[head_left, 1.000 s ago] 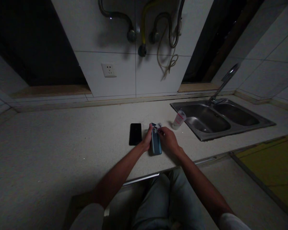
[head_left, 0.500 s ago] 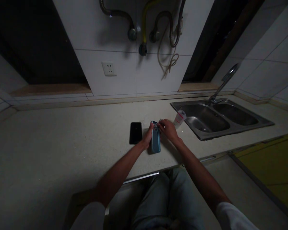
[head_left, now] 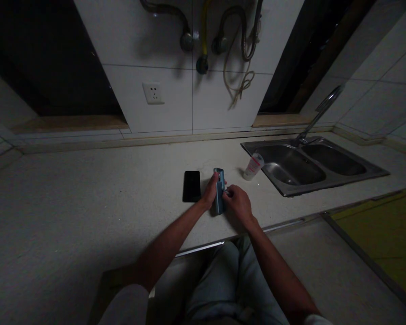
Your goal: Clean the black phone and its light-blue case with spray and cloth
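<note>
My left hand [head_left: 210,191] is wrapped round a phone in a blue case [head_left: 219,198], held up on edge above the counter, its camera end pointing away from me. At the phone's right side, my right hand [head_left: 239,201] is closed in a pinch, with a small light-coloured thing at its fingertips that is too small and dim to name. The fingertips touch or nearly touch the phone's edge. A black phone-like slab [head_left: 191,186] lies flat on the counter just left of my left hand. Beyond my right hand stands a clear plastic cup [head_left: 253,166] with pink print.
The pale counter [head_left: 88,194] runs along a tiled wall with a power socket [head_left: 153,93]. To the right, a double steel sink [head_left: 292,164] with a tall faucet [head_left: 320,113] is set into it. Hoses [head_left: 235,22] and a looped cord [head_left: 241,85] hang above.
My right hand has moved from the phone's camera end down along its right side, towards me. The phone has turned more onto its edge in my left hand.
</note>
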Available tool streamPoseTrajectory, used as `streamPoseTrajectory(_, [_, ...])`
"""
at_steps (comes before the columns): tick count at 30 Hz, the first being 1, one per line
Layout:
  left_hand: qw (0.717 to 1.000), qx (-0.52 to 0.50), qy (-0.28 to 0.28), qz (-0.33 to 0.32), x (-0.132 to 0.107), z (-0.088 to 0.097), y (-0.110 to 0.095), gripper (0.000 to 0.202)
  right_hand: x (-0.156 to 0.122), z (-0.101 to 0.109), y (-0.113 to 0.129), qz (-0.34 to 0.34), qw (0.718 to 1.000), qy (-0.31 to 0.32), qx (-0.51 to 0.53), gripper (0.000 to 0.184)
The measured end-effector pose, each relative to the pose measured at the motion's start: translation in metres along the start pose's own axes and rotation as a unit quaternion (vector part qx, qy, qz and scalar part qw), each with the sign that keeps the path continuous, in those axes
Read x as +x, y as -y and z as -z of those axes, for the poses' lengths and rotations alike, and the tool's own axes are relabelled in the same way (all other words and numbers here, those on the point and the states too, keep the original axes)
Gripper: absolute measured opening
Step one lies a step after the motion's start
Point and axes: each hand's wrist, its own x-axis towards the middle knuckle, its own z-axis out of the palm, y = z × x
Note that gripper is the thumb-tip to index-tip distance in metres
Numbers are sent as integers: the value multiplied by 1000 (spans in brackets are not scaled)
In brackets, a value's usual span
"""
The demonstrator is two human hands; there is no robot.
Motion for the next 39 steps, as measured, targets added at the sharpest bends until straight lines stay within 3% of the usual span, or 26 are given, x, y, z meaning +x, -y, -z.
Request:
streamPoseTrajectory(4, [1000,-15,12,-21,-1,-3,2,71,0,3,1,-3,1000,-18,2,17])
streamPoseTrajectory(9, [997,-35,38,-52,2,-3,3,60,30,8,5,11,997,-73,17,27])
streamPoseTrajectory(13, [995,-28,21,-92,7,-2,4,49,59,10,11,29,993,-113,17,28])
streamPoseTrajectory(16, [994,-34,1,-104,10,0,2,44,66,8,16,45,994,-100,12,26])
streamPoseTrajectory(19, [995,-48,-28,-85,13,3,-4,47,54,3,19,54,997,-45,-10,23])
streamPoseTrajectory(25, [992,-29,-100,-73,9,9,-16,59,-3,-9,17,42,995,69,-66,16])
streamPoseTrajectory(30, [997,-57,-59,-17,1,4,-18,64,-10,6,10,59,995,43,-66,18])
streamPoseTrajectory(36, [986,-131,12,100,-1,-2,-19,60,30,33,10,128,990,-40,-32,24])
streamPoseTrajectory(39, [982,-123,7,142,1,-2,-17,50,49,35,16,153,986,-22,-62,26])
